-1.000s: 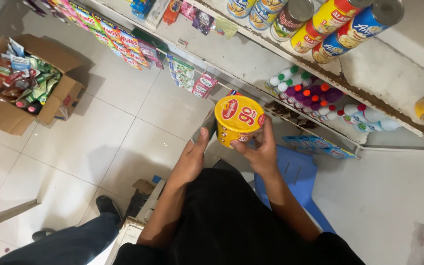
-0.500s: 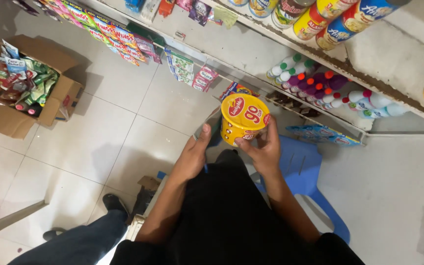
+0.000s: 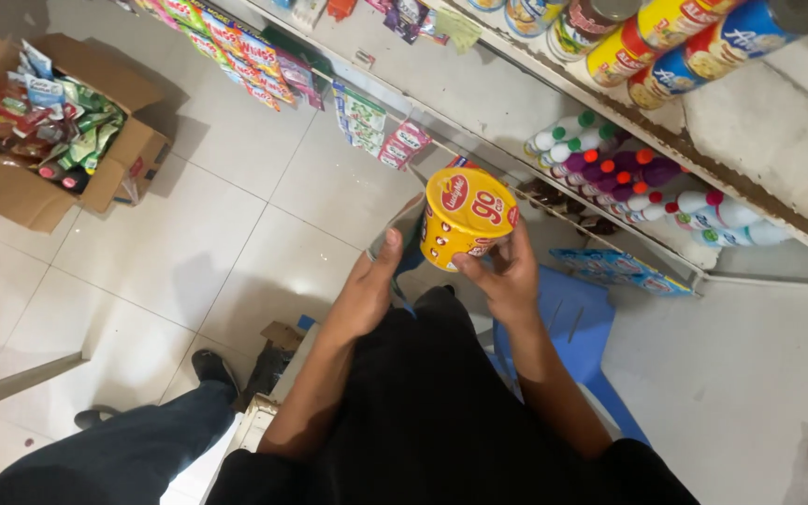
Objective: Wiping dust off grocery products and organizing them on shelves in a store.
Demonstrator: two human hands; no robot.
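Right hand (image 3: 507,271) clamped on a yellow noodle cup (image 3: 465,217), held in the air before the shelf (image 3: 479,89); left hand (image 3: 371,290) closed around a second, darker container (image 3: 402,234). Best kept upright, grip firm.

Cup (image 3: 468,217): yellow, red oval and red figures on the lid, small white-and-red dots along the side.
Cans (image 3: 680,47), upper shelf: yellow with red, blue with white.
Bottles (image 3: 628,178): white and purple, caps green, red and orange.
Box (image 3: 11,182): brown cardboard; packets inside green, red and blue.
Stool (image 3: 568,323): blue.
Floor (image 3: 198,243): pale grey tiles.
Shirt (image 3: 441,411): black.
Trousers (image 3: 114,454): dark blue-grey.
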